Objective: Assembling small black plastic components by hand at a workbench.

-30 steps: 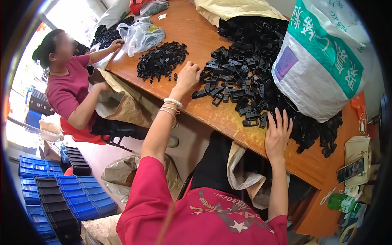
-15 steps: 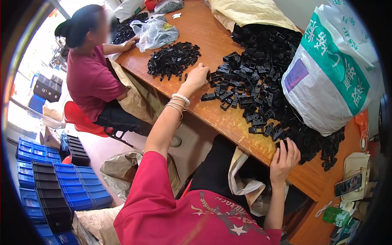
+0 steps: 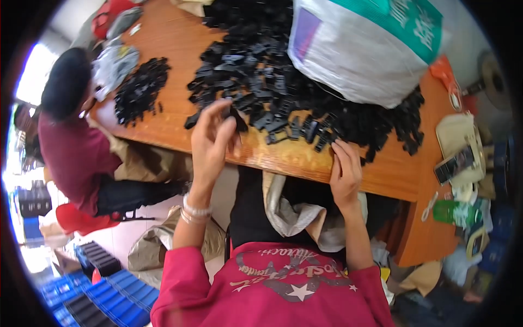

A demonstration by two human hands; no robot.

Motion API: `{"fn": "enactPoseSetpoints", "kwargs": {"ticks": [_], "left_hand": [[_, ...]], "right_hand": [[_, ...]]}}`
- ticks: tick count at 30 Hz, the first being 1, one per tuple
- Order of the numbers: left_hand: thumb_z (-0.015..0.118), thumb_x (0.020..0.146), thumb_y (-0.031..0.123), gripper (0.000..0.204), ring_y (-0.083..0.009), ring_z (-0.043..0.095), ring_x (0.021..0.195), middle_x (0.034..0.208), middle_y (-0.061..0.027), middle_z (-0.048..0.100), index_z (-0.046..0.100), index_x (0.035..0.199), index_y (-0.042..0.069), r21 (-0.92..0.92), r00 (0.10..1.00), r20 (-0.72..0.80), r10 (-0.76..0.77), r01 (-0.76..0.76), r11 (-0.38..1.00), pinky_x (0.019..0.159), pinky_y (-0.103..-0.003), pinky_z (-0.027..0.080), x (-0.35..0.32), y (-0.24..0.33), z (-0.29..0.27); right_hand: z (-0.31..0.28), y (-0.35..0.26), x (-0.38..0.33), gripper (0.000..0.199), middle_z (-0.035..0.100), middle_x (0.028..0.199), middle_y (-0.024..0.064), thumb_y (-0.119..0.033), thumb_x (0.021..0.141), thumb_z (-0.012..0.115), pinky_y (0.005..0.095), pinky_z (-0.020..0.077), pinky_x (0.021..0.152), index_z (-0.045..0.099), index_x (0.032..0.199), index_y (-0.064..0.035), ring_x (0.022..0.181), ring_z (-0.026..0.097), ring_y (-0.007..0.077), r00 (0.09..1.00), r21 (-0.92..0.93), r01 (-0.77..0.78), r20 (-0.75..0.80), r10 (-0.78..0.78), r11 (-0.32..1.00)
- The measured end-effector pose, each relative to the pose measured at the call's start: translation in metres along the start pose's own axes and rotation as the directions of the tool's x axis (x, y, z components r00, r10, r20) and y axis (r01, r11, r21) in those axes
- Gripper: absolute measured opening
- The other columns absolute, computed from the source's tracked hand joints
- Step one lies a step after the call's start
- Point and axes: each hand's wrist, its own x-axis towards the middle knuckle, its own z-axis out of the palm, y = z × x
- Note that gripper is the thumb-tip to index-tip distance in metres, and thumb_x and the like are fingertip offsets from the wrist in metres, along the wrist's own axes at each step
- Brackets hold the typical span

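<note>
Head view: the wooden table [image 3: 180,117] carries a large white-and-green sack [image 3: 359,46], with a broad heap of black plastic parts [image 3: 283,82] spread against it and a smaller pile [image 3: 139,90] near a co-worker [image 3: 71,141]. The left hand [image 3: 212,139] is raised over the table edge, fingers closed in a pinch on one black plastic piece [image 3: 235,117]. The right hand [image 3: 344,170] rests at the heap's near edge, fingers curled; whether it grips anything cannot be told. Judged step: sorting, one piece picked out. The next move calls for a steady pinch. The piece's long axis seems to run away from the person, though blur prevents certainty.
</note>
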Motion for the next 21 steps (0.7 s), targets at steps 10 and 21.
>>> {"fn": "enactPoseSetpoints", "kwargs": {"ticks": [10, 21], "left_hand": [[0.059, 0.09, 0.002, 0.037, -0.0182, 0.063, 0.089, 0.113, -0.0134, 0.06, 0.048, 0.125, -0.003, -0.436, 0.839, 0.445, -0.314, 0.509, 0.742, 0.073, -0.028, 0.051, -0.07, -0.041, 0.061], [0.054, 0.091, -0.007, 0.034, -0.0247, 0.069, 0.086, 0.108, -0.0177, 0.06, 0.044, 0.123, -0.003, -0.327, 0.832, 0.424, -0.357, 0.508, 0.796, 0.078, -0.03, 0.057, -0.071, -0.035, 0.064]], "right_hand": [[0.0, -0.006, 0.002, 0.019, 0.057, 0.093, 0.0055, -0.012, 0.078, 0.072, 0.039, 0.036, 0.081, 0.066, 0.093, -0.0025, 0.091, 0.052, 0.0254, 0.98, -0.324, -0.196, -0.03, 0.197, 0.926], [-0.02, -0.043, -0.012, 0.025, 0.066, 0.098, 0.0128, 0.008, 0.075, 0.07, 0.0313, 0.0496, 0.077, 0.064, 0.098, 0.0006, 0.087, 0.063, 0.0231, 0.959, 0.485, -0.283, 0.114, 0.261, 0.828]]}}
